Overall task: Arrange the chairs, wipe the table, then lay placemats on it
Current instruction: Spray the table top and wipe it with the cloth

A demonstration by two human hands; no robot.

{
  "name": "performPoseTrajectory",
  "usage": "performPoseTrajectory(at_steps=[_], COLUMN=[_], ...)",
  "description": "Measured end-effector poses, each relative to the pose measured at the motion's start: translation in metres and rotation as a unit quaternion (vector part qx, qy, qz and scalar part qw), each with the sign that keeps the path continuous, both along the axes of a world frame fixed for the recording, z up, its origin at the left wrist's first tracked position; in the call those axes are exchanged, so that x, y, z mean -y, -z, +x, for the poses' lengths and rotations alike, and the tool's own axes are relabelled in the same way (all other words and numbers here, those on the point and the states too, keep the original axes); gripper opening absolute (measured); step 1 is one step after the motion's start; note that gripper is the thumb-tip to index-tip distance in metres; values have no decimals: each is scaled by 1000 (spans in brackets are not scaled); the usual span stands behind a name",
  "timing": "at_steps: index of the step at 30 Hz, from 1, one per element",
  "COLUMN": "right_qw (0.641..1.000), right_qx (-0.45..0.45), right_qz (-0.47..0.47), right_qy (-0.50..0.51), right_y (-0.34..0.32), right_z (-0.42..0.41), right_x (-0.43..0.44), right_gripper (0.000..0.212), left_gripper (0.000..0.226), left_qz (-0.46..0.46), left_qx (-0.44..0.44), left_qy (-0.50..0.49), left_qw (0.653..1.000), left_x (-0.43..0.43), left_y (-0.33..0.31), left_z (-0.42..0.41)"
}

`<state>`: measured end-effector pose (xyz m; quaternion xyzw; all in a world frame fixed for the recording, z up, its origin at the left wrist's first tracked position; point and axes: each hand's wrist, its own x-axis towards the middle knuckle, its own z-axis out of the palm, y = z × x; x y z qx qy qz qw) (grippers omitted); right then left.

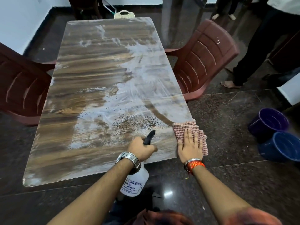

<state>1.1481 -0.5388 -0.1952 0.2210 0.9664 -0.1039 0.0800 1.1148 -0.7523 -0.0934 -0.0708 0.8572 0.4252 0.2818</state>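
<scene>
I'm looking down the long table (90,88), which runs from just in front of me to the far wall. Its right half is filmed with whitish residue and there's a scatter of dark grit near the middle of the near end; one clean dark streak curves through the film toward the near right corner. My right hand (190,146) lies flat, fingers spread, pressing the folded checked cloth (186,127) onto that corner, the cloth partly overhanging the edge. My left hand (142,147) is closed around the neck of the spray bottle (134,182), its black nozzle pointing out over the tabletop while the body hangs below the near edge.

To wipe well, I judge I should keep the palm flat, work in overlapping passes from the far side toward me, and herd the grit to one edge rather than smear it. A maroon chair (204,59) stands at the right side, another chair (21,85) at the left. Two blue buckets (274,135) sit on the floor to the right. No placemats are visible.
</scene>
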Motion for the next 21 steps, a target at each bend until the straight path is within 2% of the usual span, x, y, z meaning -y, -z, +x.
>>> performPoseTrajectory(at_steps=[4,8,13,16,17,19,20,21], right_qw=[1000,1000,985,923,907,926,888,860], right_qx=[11,-8,20,19,34,29,3,0], right_qz=[-10,-9,-23,-24,6,73,41,14], right_qy=[21,18,-168,-384,-420,-369,-458,-509], right_y=[-1,-3,-9,-15,-13,-23,-19,-4], right_z=[-17,-37,-77,-59,-47,-34,-31,-25], right_x=[-12,16,112,214,243,275,280,279], right_gripper=[63,69,71,66,66,84,83,73], left_gripper=[17,17,20,27,29,36,38,38], left_qz=[-38,-59,-53,-69,-76,-96,-103,-104], left_qx=[-7,-19,-60,-95,-98,-95,-91,-86], left_qy=[-27,-83,-200,-234,-239,-227,-211,-197], left_qw=[999,995,976,965,963,964,968,971], left_x=[0,31,82,106,112,119,121,122], left_y=[7,6,-10,-23,-26,-29,-30,-31], left_z=[6,8,9,1,-3,-11,-15,-20])
